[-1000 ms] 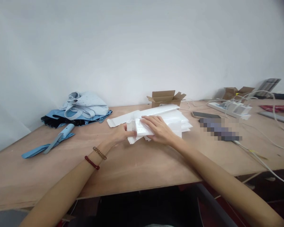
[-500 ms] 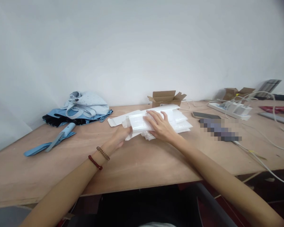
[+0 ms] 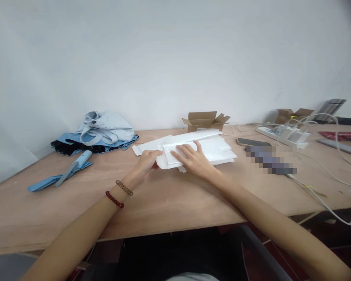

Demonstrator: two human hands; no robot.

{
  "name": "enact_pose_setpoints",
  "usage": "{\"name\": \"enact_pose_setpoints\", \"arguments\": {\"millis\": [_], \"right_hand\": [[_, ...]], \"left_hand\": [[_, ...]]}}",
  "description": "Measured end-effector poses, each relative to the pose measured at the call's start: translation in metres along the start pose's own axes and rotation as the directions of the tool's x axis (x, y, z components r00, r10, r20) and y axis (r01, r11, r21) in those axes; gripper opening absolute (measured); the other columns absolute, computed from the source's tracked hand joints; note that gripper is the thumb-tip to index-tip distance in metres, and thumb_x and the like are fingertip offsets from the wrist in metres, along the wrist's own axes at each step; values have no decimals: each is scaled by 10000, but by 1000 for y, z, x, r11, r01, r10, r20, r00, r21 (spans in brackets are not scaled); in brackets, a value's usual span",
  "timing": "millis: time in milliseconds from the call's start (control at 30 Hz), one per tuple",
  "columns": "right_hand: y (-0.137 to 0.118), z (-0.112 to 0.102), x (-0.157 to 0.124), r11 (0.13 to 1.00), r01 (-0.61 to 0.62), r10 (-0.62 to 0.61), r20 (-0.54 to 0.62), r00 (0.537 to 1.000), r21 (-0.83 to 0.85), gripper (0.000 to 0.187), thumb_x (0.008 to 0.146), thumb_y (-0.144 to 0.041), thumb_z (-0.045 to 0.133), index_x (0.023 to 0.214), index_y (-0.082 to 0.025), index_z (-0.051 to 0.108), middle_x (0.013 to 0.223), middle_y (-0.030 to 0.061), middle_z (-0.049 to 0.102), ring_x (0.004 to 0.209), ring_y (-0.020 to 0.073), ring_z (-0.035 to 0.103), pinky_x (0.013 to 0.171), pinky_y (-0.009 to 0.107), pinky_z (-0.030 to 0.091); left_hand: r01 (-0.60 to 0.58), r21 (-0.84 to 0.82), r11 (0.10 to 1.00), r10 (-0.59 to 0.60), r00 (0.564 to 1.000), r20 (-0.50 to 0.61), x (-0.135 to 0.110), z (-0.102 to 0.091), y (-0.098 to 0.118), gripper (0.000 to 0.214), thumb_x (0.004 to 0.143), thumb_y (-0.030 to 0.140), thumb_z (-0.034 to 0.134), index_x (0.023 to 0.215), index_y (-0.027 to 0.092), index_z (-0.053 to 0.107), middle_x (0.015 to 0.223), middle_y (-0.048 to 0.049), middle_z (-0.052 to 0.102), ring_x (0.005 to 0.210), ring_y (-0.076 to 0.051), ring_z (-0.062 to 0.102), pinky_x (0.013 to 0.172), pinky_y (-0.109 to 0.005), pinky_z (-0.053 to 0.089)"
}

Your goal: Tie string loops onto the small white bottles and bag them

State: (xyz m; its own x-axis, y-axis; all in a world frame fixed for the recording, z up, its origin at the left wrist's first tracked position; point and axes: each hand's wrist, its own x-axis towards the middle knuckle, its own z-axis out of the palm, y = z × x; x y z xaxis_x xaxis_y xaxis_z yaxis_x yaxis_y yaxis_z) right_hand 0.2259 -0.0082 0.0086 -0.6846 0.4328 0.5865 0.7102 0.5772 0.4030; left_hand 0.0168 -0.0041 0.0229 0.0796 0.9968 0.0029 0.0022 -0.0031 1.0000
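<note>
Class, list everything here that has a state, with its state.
Glossy white flat packets: stacked, overlapping.
Left hand: holding the top packet.
Right hand: spread over that packet.
Small brown cardboard box at centre: open.
Brown cardboard box at right: open.
Pale speckled fabric bag: crumpled.
Blue fabric: bunched beneath the bag.
White plastic power strip: chargers plugged in.
Dark phone-like slab: lying flat.

Pretty decent light here tbh: cool, soft and even, with the wall (image 3: 175, 70) brightest mid-frame and greyer toward the upper left. Bit of shine on the white packaging (image 3: 218, 146), only faint shadows on the bench (image 3: 169, 208), and it's murky along the bottom. Wide lens bows the bench's front edge, dark smudge in the top right corner, slightly soft detail, blocky pixelation right of centre.
</note>
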Motion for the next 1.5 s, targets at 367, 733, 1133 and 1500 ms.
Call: {"name": "enact_pose_setpoints", "arguments": {"millis": [367,733,1133,1500], "right_hand": [[0,-2,1,999,-11,10,-22,1000,-41,392,904,-107,392,1254,-226,522,1109,113,612,984,250,518,1001,539,253],[3,1,2,990,19,-62,-309,949,-140,233,937,-96,406,1024,-184,603,912,35,689,881,158,578,1061,495,177],[23,-4,1,926,-352,248,-486,838,-134,395,922,-219,444,1315,-228,482,1379,139,500,1320,284,385,1061,502,172],[45,20,-12,898,-414,400,115,909,147,446,996,-410,260,1277,-189,527,1352,158,529,1265,293,417,993,551,271]], "left_hand": [[-460,340,821,446,887,122,-2,-4,1,131,741,220,567,822,152,645,788,-41,619,634,-129,557,523,-233,427],[-782,597,177,768,490,414,5,-4,-20,314,877,62,422,1085,174,629,1102,-99,638,1037,-196,591,903,-363,480],[-397,146,906,402,916,-5,19,19,9,245,787,370,662,824,130,634,571,15,555,474,-93,478,455,-208,389],[-118,572,812,258,951,-170,62,-6,4,235,852,277,499,819,104,654,763,-125,713,607,-196,653,592,-300,497]]}}
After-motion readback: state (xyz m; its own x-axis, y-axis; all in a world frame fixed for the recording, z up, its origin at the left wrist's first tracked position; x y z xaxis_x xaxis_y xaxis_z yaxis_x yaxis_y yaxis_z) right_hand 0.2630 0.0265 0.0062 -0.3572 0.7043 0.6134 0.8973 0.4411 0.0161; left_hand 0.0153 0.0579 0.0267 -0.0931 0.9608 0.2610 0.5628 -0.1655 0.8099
